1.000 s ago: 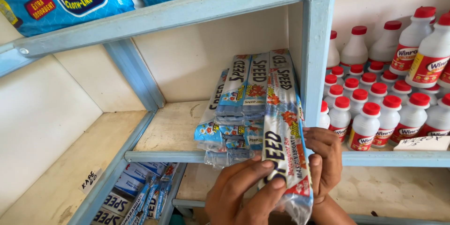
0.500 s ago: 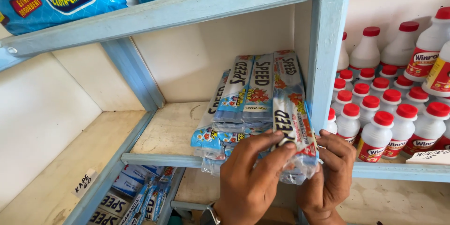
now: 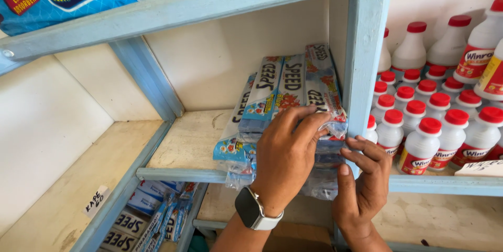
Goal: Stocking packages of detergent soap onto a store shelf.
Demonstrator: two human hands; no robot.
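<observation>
We are looking down at a pale blue wooden shelf (image 3: 181,174); our left hand (image 3: 287,158) is lying flat over the front of a stack of long wrapped packs (image 3: 285,105), its fingers (image 3: 309,123) curling onto the rightmost pack's end and pressing it, not wrapping right around it; our right hand (image 3: 361,189) is coming up from below by the shelf's front edge, its fingers (image 3: 367,149) half open and touching the crinkled plastic at the stack's lower right corner; whether they are pinching it we cannot tell. The packs are sitting at the right end of the compartment, against the upright post (image 3: 367,73); their long axes are running from the front edge toward the back wall, tilting upward at the rear; we are counting four across the top, with more beneath that we cannot count. A watch (image 3: 251,209) is circling the left wrist; white bottles with red caps (image 3: 419,136) are crowding the next compartment, roughly twenty in view; more blue packs (image 3: 152,220) are lying on the shelf below.
</observation>
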